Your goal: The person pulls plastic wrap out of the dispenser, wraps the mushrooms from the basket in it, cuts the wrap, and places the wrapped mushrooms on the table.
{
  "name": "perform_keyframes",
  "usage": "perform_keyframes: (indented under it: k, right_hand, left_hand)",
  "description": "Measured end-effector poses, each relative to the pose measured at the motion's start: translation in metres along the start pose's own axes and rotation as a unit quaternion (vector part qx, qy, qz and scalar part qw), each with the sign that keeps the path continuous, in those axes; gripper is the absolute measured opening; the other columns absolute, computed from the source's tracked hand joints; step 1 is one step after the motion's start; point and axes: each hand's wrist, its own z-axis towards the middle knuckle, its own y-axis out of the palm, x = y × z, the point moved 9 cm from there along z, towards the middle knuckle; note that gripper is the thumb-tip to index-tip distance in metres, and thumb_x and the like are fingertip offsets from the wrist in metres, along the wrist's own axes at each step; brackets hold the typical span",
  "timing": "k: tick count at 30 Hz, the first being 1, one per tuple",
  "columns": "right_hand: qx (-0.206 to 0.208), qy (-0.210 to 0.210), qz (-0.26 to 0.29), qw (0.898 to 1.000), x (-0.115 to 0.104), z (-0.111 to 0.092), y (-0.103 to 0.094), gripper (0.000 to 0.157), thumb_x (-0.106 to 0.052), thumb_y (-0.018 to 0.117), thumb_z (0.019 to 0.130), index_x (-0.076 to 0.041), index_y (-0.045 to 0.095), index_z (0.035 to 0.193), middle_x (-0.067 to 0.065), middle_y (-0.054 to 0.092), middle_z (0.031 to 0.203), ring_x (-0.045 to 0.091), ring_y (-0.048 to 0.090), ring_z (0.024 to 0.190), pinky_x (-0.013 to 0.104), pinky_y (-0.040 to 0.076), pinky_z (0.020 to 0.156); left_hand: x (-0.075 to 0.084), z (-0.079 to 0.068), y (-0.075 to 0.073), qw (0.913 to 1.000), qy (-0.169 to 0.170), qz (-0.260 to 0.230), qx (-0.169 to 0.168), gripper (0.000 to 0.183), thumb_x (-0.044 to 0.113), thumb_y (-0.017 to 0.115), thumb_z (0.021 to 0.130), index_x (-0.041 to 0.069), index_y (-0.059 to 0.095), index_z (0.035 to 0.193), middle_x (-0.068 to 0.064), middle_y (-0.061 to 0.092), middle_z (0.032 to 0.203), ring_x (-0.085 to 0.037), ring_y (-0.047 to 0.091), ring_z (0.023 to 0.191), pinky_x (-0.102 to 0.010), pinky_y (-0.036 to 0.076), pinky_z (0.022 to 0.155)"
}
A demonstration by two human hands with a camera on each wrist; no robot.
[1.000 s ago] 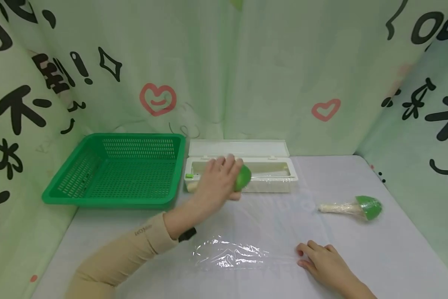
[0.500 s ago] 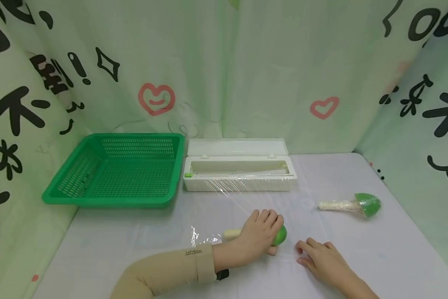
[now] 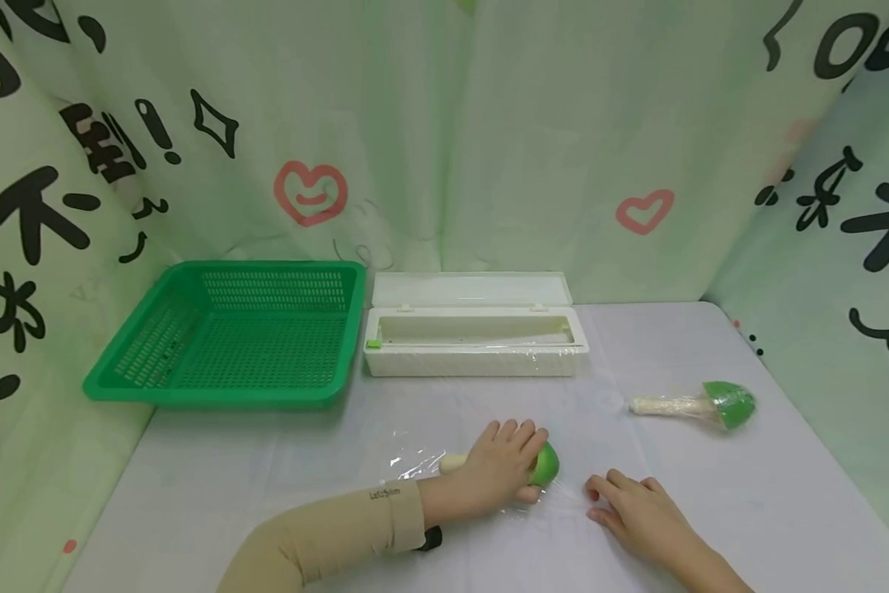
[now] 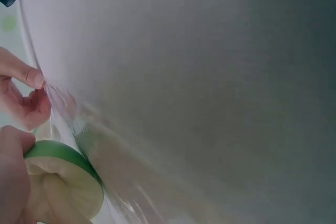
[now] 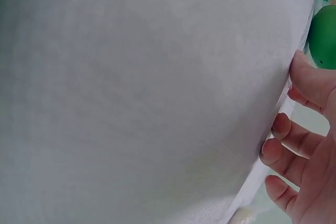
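Note:
In the head view my left hand [image 3: 492, 471] grips a green-capped mushroom [image 3: 545, 464], its pale stem pointing left. The mushroom lies on its side low over a sheet of clear plastic wrap [image 3: 414, 463], its middle hidden by the hand. The left wrist view shows the cap's cream, ribbed underside [image 4: 73, 184] beside the shiny film. My right hand [image 3: 640, 515] rests just right of it, fingers loosely bent, fingertips and thumb at the tabletop near the film's edge. A second green-capped mushroom [image 3: 729, 405], wrapped in clear film, lies farther back on the right.
A white plastic wrap dispenser [image 3: 474, 362] stands at the back with its lid [image 3: 470, 289] raised. To its left is a green perforated basket [image 3: 229, 402]. A white cloth covers the table [image 3: 325, 461]; printed curtains [image 3: 533, 165] enclose the back and sides.
My left hand has carried the mushroom from in front of the dispenser toward me, onto the film, then shifted it slightly left. The right hand stays in place.

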Motion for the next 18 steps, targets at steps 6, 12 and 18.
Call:
perform_keyframes:
  k: [6, 12, 18]
  right_hand:
    - [0.004, -0.001, 0.004, 1.0, 0.0, 0.0, -0.001, 0.024, -0.028, 0.073, 0.073, -0.025, 0.051, 0.084, -0.018, 0.037, 0.071, -0.003, 0.036, 0.061, 0.029, 0.035, 0.062]
    - [0.021, -0.018, 0.006, 1.0, -0.004, 0.001, -0.004, 0.026, -0.028, 0.074, 0.071, -0.025, 0.049, 0.08, -0.019, 0.034, 0.07, -0.004, 0.033, 0.061, 0.028, 0.034, 0.062]
    - [0.048, -0.057, 0.009, 0.997, -0.013, 0.002, -0.012, 0.027, -0.026, 0.076, 0.069, -0.023, 0.053, 0.084, -0.018, 0.042, 0.076, -0.001, 0.045, 0.065, 0.03, 0.038, 0.063]
  left_hand:
    - [-0.006, -0.004, 0.002, 0.9985, 0.008, -0.053, -0.008, 0.073, 0.07, 0.043, 0.078, 0.023, 0.028, 0.132, 0.005, 0.039, 0.116, -0.011, 0.041, 0.103, -0.026, 0.035, 0.088]
    - [-0.01, -0.013, 0.001, 0.9952, 0.015, -0.096, -0.009, 0.08, 0.069, 0.048, 0.077, 0.021, 0.026, 0.138, 0.0, 0.039, 0.127, -0.014, 0.041, 0.112, -0.03, 0.034, 0.094]
    - [-0.02, -0.027, -0.003, 0.9955, 0.008, -0.094, 0.007, 0.079, 0.067, 0.052, 0.076, 0.021, 0.03, 0.136, -0.001, 0.041, 0.127, -0.016, 0.042, 0.112, -0.032, 0.035, 0.094]
